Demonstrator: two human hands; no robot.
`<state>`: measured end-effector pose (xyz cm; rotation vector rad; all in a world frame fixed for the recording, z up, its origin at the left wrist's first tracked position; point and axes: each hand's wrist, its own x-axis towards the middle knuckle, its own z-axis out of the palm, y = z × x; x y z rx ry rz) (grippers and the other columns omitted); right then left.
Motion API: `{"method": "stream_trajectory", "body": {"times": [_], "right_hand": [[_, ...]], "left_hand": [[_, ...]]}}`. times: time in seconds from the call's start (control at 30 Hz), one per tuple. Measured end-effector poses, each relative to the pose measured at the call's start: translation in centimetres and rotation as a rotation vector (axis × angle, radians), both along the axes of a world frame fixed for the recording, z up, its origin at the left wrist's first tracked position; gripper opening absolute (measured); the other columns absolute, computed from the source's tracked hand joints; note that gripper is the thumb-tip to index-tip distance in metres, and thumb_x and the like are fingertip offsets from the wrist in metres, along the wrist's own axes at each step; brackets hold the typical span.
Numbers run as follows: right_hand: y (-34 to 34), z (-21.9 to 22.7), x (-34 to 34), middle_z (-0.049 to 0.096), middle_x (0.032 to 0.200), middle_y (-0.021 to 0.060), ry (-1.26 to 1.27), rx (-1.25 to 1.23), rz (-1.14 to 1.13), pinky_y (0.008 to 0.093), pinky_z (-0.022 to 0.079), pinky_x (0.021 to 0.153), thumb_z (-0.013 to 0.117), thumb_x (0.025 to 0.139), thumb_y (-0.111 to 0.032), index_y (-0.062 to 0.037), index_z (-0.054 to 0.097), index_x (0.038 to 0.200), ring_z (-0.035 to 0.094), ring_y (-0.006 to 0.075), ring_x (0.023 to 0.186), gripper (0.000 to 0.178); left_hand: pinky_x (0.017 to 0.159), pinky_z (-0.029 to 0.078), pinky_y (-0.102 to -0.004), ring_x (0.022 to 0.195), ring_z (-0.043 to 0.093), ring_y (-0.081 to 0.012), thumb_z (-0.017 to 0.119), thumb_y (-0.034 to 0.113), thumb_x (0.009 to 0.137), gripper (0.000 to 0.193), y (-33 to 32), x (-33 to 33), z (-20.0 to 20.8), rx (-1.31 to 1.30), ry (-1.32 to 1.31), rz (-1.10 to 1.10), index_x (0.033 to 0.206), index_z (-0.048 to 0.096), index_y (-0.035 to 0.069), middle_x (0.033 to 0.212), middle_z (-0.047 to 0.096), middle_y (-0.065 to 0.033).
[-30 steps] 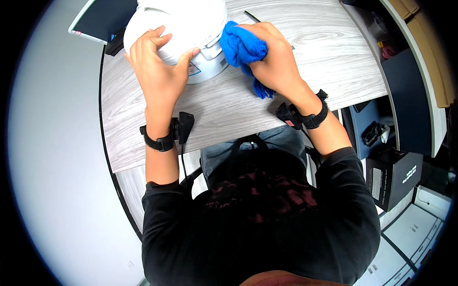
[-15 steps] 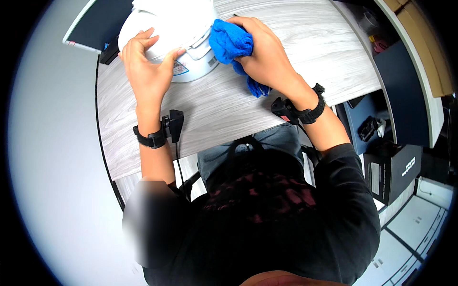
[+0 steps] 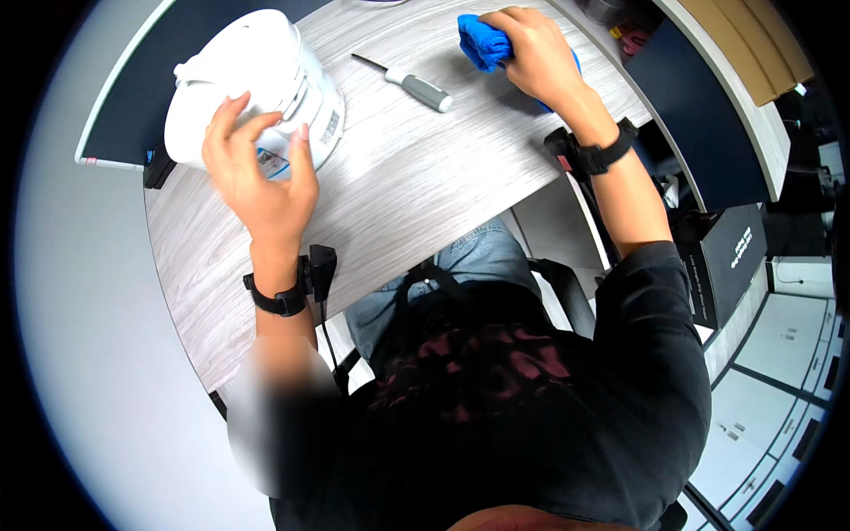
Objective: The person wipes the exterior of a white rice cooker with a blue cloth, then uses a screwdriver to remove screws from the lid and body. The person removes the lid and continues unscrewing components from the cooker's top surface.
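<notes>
White pot [image 3: 237, 64] w/ lid stood upper L of frame on the desk [image 3: 398, 173], prob. there for a flat, steady base. L hand [image 3: 263, 181] in front of it, fingers spread & loosely bent, gripping nothing; contact w/ pot couldn't be told. Looked ready to steady it. Black strap [image 3: 282, 301] on L wrist, below, seemingly to carry a small black unit. Screwdriver [image 3: 418, 88], grey/white handle, lay upper ctr, shaft pointing to pot; apart from both hands, prob. set down within reach. Blue cloth [image 3: 483, 42] upper R of ctr, bunched in R hand [image 3: 547, 60], fingers curled tight round it, prob. to keep it compact; tail of cloth showed under the hand.

Writing, L to R: pot side had a blue-edged label [image 3: 273, 165], partly behind thumb, too small to read, plus dark code-like patch farther R. Shirt [image 3: 469, 372], lower ctr: dark red print, no words made out. Black box [image 3: 730, 265], R side: white lettering.
</notes>
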<state>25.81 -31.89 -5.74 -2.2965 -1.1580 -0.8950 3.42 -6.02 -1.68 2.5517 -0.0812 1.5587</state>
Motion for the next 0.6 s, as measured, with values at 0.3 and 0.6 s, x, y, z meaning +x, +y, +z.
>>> {"method": "stream_trajectory", "body": {"times": [0.3,0.6], "right_hand": [[0.0,-4.4,2.9,0.061,0.129,0.0118,0.077,-0.328,-0.245,0.0458,0.042,0.104,0.072,0.073,0.0,-0.0174,0.063,0.132,0.053,0.0334,0.124,0.062],[6.0,-3.4,-3.7,0.068,0.113,0.0193,0.632,-0.255,-0.027,0.046,0.053,0.087,0.078,0.083,-0.037,-0.0055,0.06,0.126,0.066,0.0377,0.104,0.056]], "left_hand": [[0.096,0.041,-0.0403,0.111,0.06,-0.0279,0.079,0.008,0.077,0.017,-1.9,1.3,-1.7,0.033,0.203,-0.094,0.093,0.071,0.008,0.116,0.068,-0.0088],[0.092,0.046,-0.039,0.102,0.065,-0.0276,0.077,0.003,0.077,0.013,-1.5,0.9,-1.9,-0.013,0.198,-0.143,0.089,0.07,0.006,0.103,0.071,-0.0092]]}}
